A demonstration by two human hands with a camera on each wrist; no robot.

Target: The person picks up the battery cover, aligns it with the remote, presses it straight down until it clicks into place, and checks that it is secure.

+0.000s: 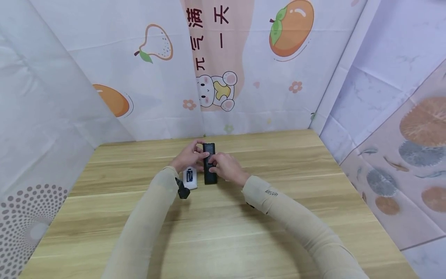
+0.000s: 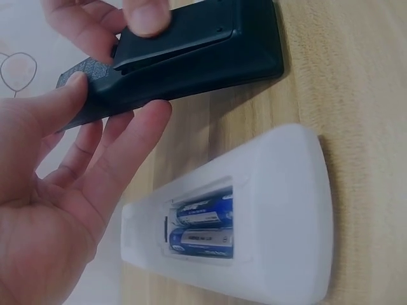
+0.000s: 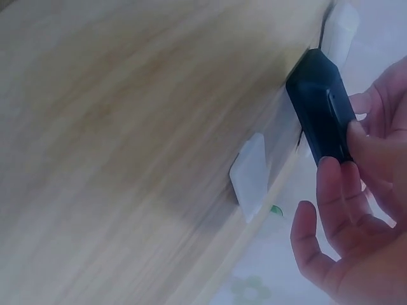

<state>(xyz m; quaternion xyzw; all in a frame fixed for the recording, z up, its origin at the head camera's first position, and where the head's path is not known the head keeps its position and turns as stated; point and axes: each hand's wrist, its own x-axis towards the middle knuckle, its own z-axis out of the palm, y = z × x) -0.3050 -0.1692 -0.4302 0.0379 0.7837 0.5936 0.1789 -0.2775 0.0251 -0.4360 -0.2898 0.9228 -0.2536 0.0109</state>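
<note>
A black remote control [image 1: 210,179] lies back side up between my hands. My left hand [image 1: 189,158] grips it, with the thumb on top and the fingers along its side. My right hand [image 1: 228,167] pinches the remote's black battery cover [image 2: 191,28], thumb on top; a gap shows along the cover's side, so it sits tilted over the back. To the left lies a white remote control [image 2: 286,210], its battery compartment uncovered, holding two blue batteries [image 2: 202,241] side by side. The cover hides the inside of the black remote's compartment.
A small white cover [image 3: 251,178] lies on the wooden table [image 1: 209,232], seen in the right wrist view. A printed curtain [image 1: 156,97] hangs at the table's back edge, and more patterned cloth hangs at both sides.
</note>
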